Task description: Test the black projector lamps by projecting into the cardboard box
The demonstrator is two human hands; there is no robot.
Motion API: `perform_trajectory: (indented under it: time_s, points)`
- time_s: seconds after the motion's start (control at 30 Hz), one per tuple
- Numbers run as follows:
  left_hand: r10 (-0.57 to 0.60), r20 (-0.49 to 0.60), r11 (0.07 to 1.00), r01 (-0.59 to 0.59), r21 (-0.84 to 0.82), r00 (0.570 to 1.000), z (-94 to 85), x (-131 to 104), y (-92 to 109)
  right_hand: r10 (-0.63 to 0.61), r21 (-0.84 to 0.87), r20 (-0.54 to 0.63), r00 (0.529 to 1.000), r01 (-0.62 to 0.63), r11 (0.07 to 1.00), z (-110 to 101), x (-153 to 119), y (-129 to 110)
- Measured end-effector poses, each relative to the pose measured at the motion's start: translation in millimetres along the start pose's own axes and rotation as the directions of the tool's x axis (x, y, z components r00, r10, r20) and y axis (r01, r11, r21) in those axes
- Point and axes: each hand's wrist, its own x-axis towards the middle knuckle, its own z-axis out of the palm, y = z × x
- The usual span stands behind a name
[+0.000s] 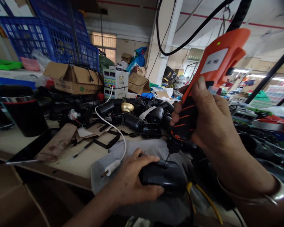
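My right hand (207, 110) is wrapped around an orange and black electric screwdriver (191, 82), which is tilted with its bit pointing down. The tip of the bit meets the top of a black rounded plastic housing (167, 178). My left hand (134, 179) grips that housing from its left side, fingers over the top and thumb along the near side. Under the housing lies a grey cloth (132, 148). A white cable with a plug-like end (112, 167) rests on the cloth close to my left wrist.
Several black plastic parts (134, 121) pile up behind the cloth, with a gold-coloured cup (127, 107) among them. At left stand a black tumbler (23, 110) and an open cardboard box (73, 78). White power units (115, 82) stand behind. Yellow-handled pliers (208, 201) lie at right.
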Motion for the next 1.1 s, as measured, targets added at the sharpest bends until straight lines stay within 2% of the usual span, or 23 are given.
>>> perform_trajectory:
  time_s: [0.2, 0.33, 0.4, 0.57, 0.67, 0.83, 1.1]
  points:
    - [-0.021, 0.019, 1.0, 0.021, 0.004, 1.0, -0.6, -1.6, -1.2, 0.018, -0.004, 0.022, 1.0, -0.017, 1.0, 4.6, 4.6, -0.4]
    - [-0.09, 0.053, 0.996, 0.089, 0.021, 0.995, 1.2, -2.9, -1.7, 0.049, -0.02, 0.041, 0.998, -0.048, 0.999, 7.2, 7.4, 0.5]
    - [-0.114, 0.054, 0.993, 0.112, 0.031, 0.992, 3.2, -2.8, -3.5, 0.047, -0.101, 0.037, 0.998, -0.043, 0.994, 8.2, 4.8, 1.6]
    - [-0.117, -0.034, 0.99, 0.119, 0.078, 0.993, 7.8, -2.0, -12.2, -0.122, -0.322, -0.024, 0.992, 0.108, 0.941, 12.8, -4.2, 1.7]
    - [-0.118, -0.064, 0.988, 0.124, 0.095, 0.991, 11.9, -4.8, -16.4, -0.086, -0.38, -0.113, 0.99, 0.037, 0.924, 15.9, -4.2, 0.0]
    - [-0.064, -0.085, 0.988, 0.075, 0.133, 0.994, 15.4, -9.3, -13.0, -0.05, -0.299, -0.127, 0.991, 0.01, 0.954, 16.6, 1.0, -0.5]
    - [-0.035, -0.056, 0.988, 0.043, 0.151, 0.998, 8.3, -9.7, 3.3, -0.064, -0.233, -0.143, 0.988, 0.03, 0.972, 15.3, -1.1, 0.1]
